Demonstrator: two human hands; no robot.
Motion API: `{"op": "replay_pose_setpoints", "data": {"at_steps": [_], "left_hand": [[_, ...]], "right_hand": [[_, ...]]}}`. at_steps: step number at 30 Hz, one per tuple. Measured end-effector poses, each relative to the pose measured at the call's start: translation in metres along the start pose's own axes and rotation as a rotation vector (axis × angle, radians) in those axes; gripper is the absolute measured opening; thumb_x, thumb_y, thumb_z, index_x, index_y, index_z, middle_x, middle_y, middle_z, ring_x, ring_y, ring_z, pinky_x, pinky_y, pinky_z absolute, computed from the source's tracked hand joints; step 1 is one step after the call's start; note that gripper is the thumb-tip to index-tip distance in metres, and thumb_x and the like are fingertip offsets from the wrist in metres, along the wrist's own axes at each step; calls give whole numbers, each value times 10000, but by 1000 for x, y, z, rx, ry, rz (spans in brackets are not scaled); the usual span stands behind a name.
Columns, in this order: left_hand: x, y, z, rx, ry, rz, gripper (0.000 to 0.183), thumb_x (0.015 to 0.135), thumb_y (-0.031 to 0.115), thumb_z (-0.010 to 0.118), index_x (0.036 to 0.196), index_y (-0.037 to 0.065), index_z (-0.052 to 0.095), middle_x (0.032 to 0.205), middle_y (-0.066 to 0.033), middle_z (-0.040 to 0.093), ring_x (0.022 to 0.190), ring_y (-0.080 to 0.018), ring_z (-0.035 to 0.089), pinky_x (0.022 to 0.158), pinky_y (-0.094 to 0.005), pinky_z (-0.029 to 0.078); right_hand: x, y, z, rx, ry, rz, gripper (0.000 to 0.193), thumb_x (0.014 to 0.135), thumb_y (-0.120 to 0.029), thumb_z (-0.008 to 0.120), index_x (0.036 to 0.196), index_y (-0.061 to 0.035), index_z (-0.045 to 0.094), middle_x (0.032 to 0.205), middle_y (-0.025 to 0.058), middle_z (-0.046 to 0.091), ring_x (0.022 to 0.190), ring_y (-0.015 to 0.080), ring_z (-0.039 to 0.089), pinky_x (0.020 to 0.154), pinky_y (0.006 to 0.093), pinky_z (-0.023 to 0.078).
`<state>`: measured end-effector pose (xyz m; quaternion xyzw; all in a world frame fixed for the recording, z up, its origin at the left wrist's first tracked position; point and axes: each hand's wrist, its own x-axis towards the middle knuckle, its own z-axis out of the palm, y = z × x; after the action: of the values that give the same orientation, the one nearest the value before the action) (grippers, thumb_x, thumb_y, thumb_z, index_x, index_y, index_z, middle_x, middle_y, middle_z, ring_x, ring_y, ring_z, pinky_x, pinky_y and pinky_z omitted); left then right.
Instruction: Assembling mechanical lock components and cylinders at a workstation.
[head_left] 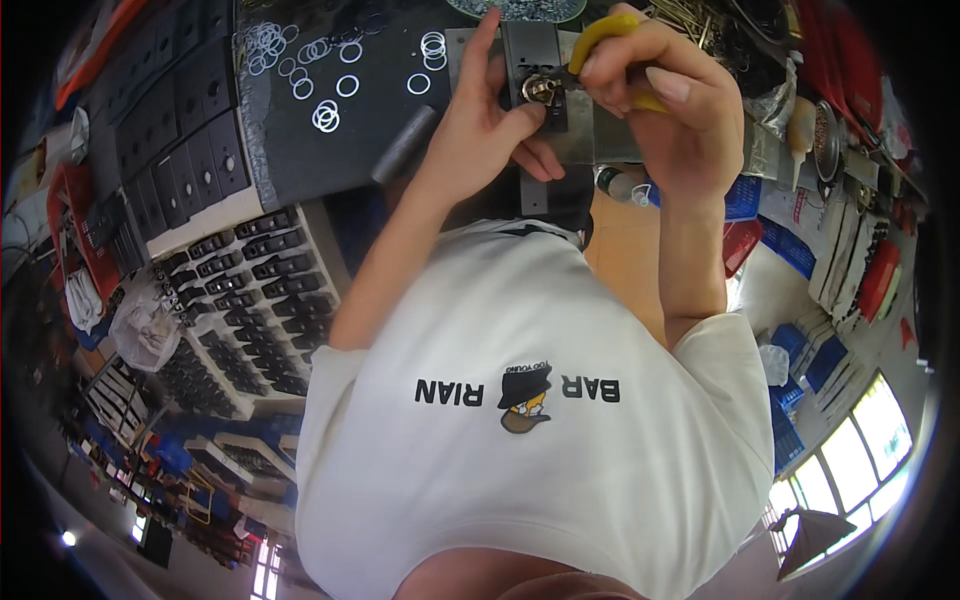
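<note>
My right hand is closed around a pair of pliers with yellow handles. Their jaws reach left to a small brass-coloured part, set in a dark metal block on the bench. Beside that part lies my left hand, its fingers spread. The left thumb tip touches the near edge of the part or its block; the index finger points up and away. A metal bar runs under the block towards my body. Exactly what the jaws grip is too small to tell.
Thin white rings lie scattered on the dark bench at left. A grey cylinder rests left of my left forearm. A green-rimmed dish of small pieces stands at the far edge. Racks of black parts stand at left; a small bottle lies at right.
</note>
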<state>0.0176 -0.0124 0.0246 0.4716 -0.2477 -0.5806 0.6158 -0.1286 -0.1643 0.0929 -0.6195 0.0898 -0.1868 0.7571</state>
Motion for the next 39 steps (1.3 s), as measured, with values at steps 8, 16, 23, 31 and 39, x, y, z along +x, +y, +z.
{"op": "replay_pose_setpoints", "data": {"at_steps": [8, 16, 23, 31, 39], "left_hand": [[1, -3, -1, -83, -45, 10, 871, 1046, -10, 464, 1696, 265, -47, 1524, -266, 421, 727, -370, 777, 591, -391, 679], [3, -2, -5, -4, -105, 5, 825, 1067, -6, 453, 1685, 226, -43, 1581, -250, 366, 747, -392, 775, 631, -416, 686], [2, -5, -9, -70, -118, 15, 857, 1070, -10, 445, 1672, 206, -126, 1660, -281, 253, 765, -395, 779, 619, -397, 672], [2, 3, 12, 1198, 335, 284, 1057, 897, 400, 802, 1629, -4, 155, 1401, -327, 571, 748, -436, 760, 671, -468, 640], [-8, 29, -9, 13, 78, -16, 476, 950, 215, 679, 1368, 12, 575, 694, -81, 646, 518, -171, 659, 486, -290, 519]], "right_hand": [[15, -14, -4, -127, -155, 78, 589, 865, -360, 550, 1151, 139, 675, 1066, 152, 608, 899, 170, 517, 776, 292, 382], [45, -14, -2, 203, 102, 103, 470, 925, -214, 498, 1202, 143, 626, 880, 115, 667, 720, 171, 609, 650, 273, 467], [58, 4, 25, 263, 159, -63, 355, 907, -250, 514, 1008, 84, 579, 884, 168, 604, 796, 221, 575, 732, 328, 466], [53, 9, 22, 428, 12, -38, 523, 954, -406, 539, 1045, 107, 583, 847, 140, 560, 716, 165, 476, 677, 293, 392], [-5, -25, 6, -424, 463, -52, 431, 986, -275, 598, 1259, 51, 662, 956, 82, 677, 634, 68, 459, 604, 248, 390]]}}
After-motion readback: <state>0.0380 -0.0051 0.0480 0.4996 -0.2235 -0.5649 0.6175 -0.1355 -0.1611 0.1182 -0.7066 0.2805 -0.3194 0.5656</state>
